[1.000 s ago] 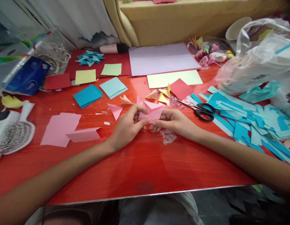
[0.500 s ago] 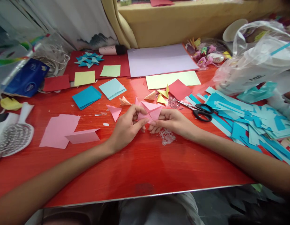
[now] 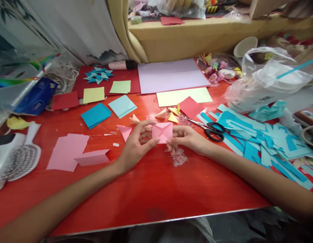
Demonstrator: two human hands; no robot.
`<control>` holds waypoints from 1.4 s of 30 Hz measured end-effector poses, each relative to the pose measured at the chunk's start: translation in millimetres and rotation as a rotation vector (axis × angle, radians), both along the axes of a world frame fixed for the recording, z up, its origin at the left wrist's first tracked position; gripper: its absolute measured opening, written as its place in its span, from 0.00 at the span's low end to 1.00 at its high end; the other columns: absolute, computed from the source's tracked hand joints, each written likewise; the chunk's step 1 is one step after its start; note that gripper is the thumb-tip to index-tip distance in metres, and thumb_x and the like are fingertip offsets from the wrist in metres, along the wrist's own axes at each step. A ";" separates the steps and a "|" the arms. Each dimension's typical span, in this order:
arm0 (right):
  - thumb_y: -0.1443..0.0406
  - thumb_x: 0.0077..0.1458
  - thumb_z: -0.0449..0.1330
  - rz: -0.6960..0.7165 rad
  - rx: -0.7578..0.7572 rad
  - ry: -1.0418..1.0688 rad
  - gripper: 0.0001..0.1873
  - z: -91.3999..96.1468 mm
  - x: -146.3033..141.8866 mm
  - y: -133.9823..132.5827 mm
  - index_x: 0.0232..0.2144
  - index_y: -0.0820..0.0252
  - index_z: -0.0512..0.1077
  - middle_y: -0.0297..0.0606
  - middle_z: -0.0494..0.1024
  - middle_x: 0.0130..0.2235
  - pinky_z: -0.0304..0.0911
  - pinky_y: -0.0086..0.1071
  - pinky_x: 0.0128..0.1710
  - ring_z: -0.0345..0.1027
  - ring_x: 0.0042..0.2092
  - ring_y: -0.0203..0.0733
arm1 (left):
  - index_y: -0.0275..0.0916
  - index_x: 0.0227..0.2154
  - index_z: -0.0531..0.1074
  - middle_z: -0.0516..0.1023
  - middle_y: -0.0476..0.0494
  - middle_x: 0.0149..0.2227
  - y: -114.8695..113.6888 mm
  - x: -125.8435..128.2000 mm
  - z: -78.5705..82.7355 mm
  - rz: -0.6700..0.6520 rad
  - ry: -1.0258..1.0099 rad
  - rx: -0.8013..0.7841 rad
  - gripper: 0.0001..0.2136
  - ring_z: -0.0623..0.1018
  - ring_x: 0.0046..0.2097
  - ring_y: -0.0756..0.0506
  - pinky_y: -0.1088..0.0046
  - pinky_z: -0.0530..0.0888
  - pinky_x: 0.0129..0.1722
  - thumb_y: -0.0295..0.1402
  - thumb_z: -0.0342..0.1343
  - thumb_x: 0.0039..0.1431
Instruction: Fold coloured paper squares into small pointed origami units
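Observation:
Between both hands, above the red table, is a small pink folded paper [image 3: 162,132], squarish, with creases meeting near its middle. My left hand [image 3: 139,138] pinches its left edge, thumb at the lower left corner. My right hand [image 3: 185,139] grips the right edge, thumb near the lower right corner. A folded pink paper piece [image 3: 124,132] lies just left of my left hand. Beyond the hands sit small yellow folded pieces [image 3: 173,117] and peach folded pieces [image 3: 161,113]. Flat pink sheets [image 3: 66,152] and a creased pink sheet [image 3: 93,158] rest at the left.
Black-handled scissors [image 3: 215,131] lie right of my right hand, beside a heap of blue paper strips [image 3: 265,135]. Blue paper squares [image 3: 96,115] and light blue squares [image 3: 122,106] lie behind. A hairbrush [image 3: 24,155] is at the left, a plastic bag [image 3: 265,84] at the right.
The pink paper has gone from angled, with open flaps, to a flatter square facing me. Both hands still hold it. The camera view has tilted up a little.

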State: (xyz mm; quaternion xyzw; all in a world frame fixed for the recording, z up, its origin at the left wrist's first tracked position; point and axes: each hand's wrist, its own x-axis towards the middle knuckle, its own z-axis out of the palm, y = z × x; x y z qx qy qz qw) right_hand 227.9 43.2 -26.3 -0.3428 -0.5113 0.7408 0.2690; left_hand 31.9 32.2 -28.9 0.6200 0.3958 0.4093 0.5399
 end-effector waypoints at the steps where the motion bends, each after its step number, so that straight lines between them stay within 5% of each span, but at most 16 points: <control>1: 0.66 0.50 0.61 0.035 -0.014 -0.004 0.08 0.6 1.4 1.9 0.31 0.66 0.67 0.34 0.76 0.24 0.66 0.24 0.23 0.70 0.22 0.31 | 0.44 0.45 0.64 0.69 0.48 0.38 0.8 -1.4 0.8 -0.007 0.035 -0.002 0.15 0.73 0.36 0.51 0.76 0.72 0.35 0.35 0.56 0.54; 4: 0.67 0.50 0.60 0.092 -0.038 -0.007 0.07 -0.3 4.1 6.2 0.29 0.66 0.67 0.33 0.75 0.24 0.64 0.22 0.21 0.68 0.20 0.29 | 0.43 0.42 0.69 0.72 0.47 0.41 3.2 -5.8 3.6 -0.005 0.176 0.035 0.10 0.72 0.42 0.50 0.76 0.70 0.40 0.37 0.51 0.59; 8: 0.67 0.52 0.59 -0.028 -0.054 0.044 0.10 -5.9 3.2 6.9 0.37 0.67 0.68 0.31 0.74 0.22 0.61 0.21 0.18 0.67 0.19 0.28 | 0.42 0.35 0.73 0.75 0.50 0.36 4.5 -8.5 5.8 0.015 0.266 0.065 0.08 0.73 0.39 0.51 0.77 0.68 0.40 0.36 0.51 0.59; 11: 0.66 0.54 0.57 -0.084 0.001 0.027 0.12 -7.3 1.2 3.7 0.41 0.66 0.68 0.31 0.74 0.22 0.61 0.22 0.20 0.67 0.20 0.29 | 0.41 0.34 0.73 0.75 0.51 0.32 3.1 -8.0 4.4 0.023 0.233 0.044 0.07 0.73 0.33 0.52 0.78 0.69 0.35 0.35 0.52 0.58; 19: 0.62 0.57 0.54 -0.108 0.185 -0.158 0.09 -4.0 -6.9 -3.7 0.30 0.63 0.67 0.32 0.73 0.24 0.64 0.26 0.26 0.69 0.24 0.31 | 0.42 0.44 0.68 0.71 0.53 0.26 4.0 -7.7 -2.2 0.030 0.093 -0.139 0.12 0.74 0.26 0.52 0.76 0.71 0.32 0.31 0.53 0.56; 27: 0.63 0.57 0.54 -0.158 0.235 -0.244 0.09 -5.9 -7.5 -2.7 0.31 0.63 0.68 0.30 0.69 0.21 0.58 0.23 0.21 0.64 0.22 0.29 | 0.40 0.42 0.71 0.77 0.48 0.34 3.9 -8.6 0.8 -0.031 0.089 -0.187 0.12 0.76 0.30 0.50 0.74 0.73 0.33 0.38 0.53 0.57; 31: 0.62 0.57 0.54 -0.160 0.232 -0.179 0.09 -7.3 -5.3 -2.6 0.35 0.63 0.69 0.31 0.72 0.24 0.62 0.24 0.24 0.67 0.23 0.29 | 0.38 0.41 0.72 0.76 0.50 0.25 4.7 -6.5 -0.8 -0.012 0.167 -0.182 0.12 0.75 0.27 0.50 0.75 0.72 0.32 0.37 0.53 0.57; 42: 0.67 0.52 0.58 -0.276 0.196 0.063 0.06 -11.1 -4.7 -2.8 0.33 0.62 0.73 0.33 0.76 0.23 0.67 0.26 0.27 0.71 0.25 0.32 | 0.39 0.33 0.74 0.75 0.50 0.26 6.6 -3.0 -5.2 0.031 -0.054 -0.175 0.05 0.76 0.27 0.51 0.75 0.75 0.29 0.32 0.56 0.53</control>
